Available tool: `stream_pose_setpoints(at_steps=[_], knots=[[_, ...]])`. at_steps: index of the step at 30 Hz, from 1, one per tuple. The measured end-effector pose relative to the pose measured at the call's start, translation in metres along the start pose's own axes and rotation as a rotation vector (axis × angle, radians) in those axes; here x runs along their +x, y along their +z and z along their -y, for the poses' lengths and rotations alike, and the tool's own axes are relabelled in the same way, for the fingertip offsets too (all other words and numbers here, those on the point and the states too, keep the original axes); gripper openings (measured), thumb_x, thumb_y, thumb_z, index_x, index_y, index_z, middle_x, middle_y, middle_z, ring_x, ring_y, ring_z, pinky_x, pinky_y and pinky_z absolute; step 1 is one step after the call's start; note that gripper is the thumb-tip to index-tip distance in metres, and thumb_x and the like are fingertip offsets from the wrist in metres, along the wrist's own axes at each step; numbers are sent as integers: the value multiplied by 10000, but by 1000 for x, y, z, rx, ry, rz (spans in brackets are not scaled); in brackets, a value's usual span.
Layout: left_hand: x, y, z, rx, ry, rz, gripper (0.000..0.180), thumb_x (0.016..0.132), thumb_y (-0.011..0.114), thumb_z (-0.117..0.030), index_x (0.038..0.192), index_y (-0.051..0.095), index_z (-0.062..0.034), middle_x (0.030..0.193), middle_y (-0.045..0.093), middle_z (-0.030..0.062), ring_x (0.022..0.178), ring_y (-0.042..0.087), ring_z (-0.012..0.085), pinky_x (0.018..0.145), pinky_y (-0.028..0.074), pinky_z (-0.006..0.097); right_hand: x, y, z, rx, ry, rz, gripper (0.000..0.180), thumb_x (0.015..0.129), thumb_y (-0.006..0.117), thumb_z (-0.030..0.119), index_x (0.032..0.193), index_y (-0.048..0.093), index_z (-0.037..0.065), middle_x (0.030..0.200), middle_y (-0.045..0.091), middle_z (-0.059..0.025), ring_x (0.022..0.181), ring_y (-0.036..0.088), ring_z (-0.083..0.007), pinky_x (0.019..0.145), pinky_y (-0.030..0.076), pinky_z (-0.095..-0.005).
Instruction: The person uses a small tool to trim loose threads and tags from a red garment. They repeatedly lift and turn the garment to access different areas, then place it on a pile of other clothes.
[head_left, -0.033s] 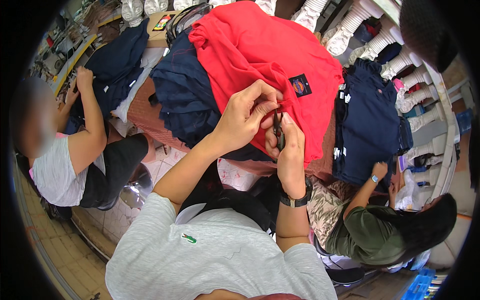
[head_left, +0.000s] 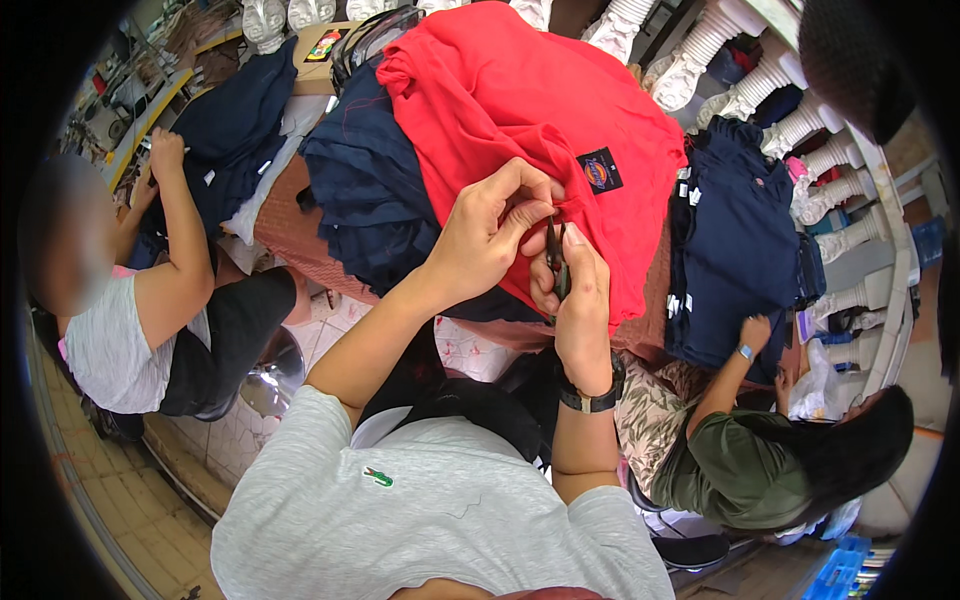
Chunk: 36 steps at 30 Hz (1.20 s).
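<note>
Cluttered table (head_left: 290,235): hands pinching red garment (head_left: 520,110), probably snips (head_left: 556,262).

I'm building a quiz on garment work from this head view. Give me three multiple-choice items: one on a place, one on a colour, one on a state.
1. Where does the small dark snipping tool sit?
A. in the right hand
B. on the floor
C. in a co-worker's hand

2. What colour is the garment being worked on?
A. green
B. red
C. white

3. What is the left hand doing?
A. hanging free
B. resting flat
C. pinching the cloth

Answers: 1 A, the right hand grips the tool. 2 B, the red cloth garment lies under both hands. 3 C, the left hand has its fingertips closed on a fold.
</note>
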<state>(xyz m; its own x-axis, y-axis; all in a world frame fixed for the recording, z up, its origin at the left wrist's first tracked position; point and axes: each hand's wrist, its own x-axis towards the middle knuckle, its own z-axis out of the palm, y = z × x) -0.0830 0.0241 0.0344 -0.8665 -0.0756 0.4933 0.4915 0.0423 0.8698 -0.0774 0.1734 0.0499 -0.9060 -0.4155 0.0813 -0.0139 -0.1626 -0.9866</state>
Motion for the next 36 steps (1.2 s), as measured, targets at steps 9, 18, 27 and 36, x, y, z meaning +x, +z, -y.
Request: stream_pose_setpoints(at_steps=[9, 18, 27, 36], knots=[[0, -1, -4, -42, -13, 24, 69, 1015, 573, -61, 1001, 542, -1, 1048, 649, 96, 939, 609, 116, 869, 501, 291, 12, -7, 1, 126, 74, 11, 396, 1052, 409, 369, 878, 570, 52, 597, 407, 30, 459, 298, -50, 428, 207, -218], [-1, -2, 8, 63, 132, -5, 47, 1002, 566, -21, 1037, 543, 2, 1065, 654, 98, 965, 622, 125, 896, 507, 292, 18, -13, -4, 217, 104, 56, 387, 1053, 404, 368, 829, 524, 77, 601, 359, 46, 455, 268, -42, 421, 192, -217], [1, 3, 7, 98, 115, -30, 136, 948, 627, 36, 1074, 584, 10, 980, 661, 68, 905, 645, 113, 836, 537, 266, -2, -1, -6, 86, 12, -109, 400, 1075, 349, 333, 857, 526, 49, 633, 338, 38, 526, 273, -43, 481, 210, -233], [1, 4, 3, 83, 85, -63, 47, 951, 607, 28, 959, 571, -2, 805, 618, 64, 724, 616, 132, 665, 491, 271, -1, 7, -9, -72, -54, -141, 397, 1089, 348, 302, 899, 558, 23, 646, 392, 21, 537, 321, -51, 482, 251, -235]])
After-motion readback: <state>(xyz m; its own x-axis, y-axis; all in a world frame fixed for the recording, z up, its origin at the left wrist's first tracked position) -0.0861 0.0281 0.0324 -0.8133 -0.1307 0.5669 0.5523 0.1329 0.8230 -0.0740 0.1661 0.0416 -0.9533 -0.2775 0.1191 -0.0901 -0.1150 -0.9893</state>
